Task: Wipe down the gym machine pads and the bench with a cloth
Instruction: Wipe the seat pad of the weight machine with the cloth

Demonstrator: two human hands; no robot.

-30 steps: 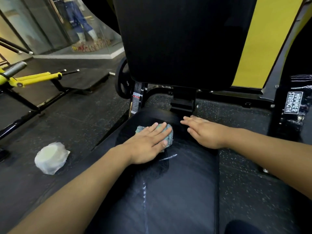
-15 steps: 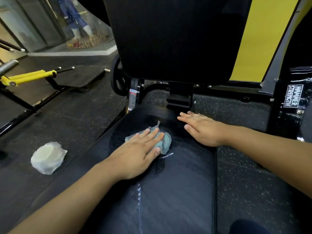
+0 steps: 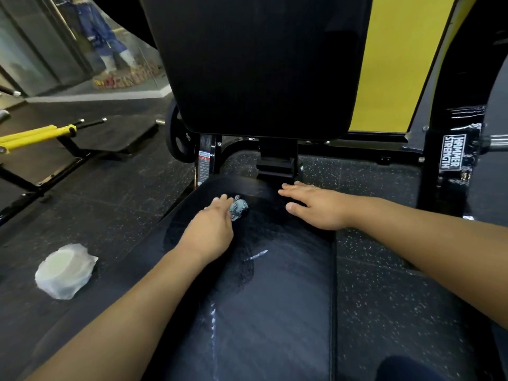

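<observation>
Cloth (image 3: 238, 208) seemingly bunched under left hand (image 3: 209, 229), right hand (image 3: 316, 206) flat on bench (image 3: 275, 312), "HAMMER STRENGTH" label (image 3: 452, 152)

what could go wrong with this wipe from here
1. The cloth is bunched into a small wad at the left hand, so each stroke may cover little of the seat pad and leave streaks like the pale ones already on it.
2. The right hand rests flat on the pad, which looks damp, and might slip.

A gym: black padded machine seat (image 3: 269, 298), weight plate (image 3: 180, 136), speckled rubber floor (image 3: 384, 284), a "Hammer Strength" label (image 3: 452, 152).
</observation>
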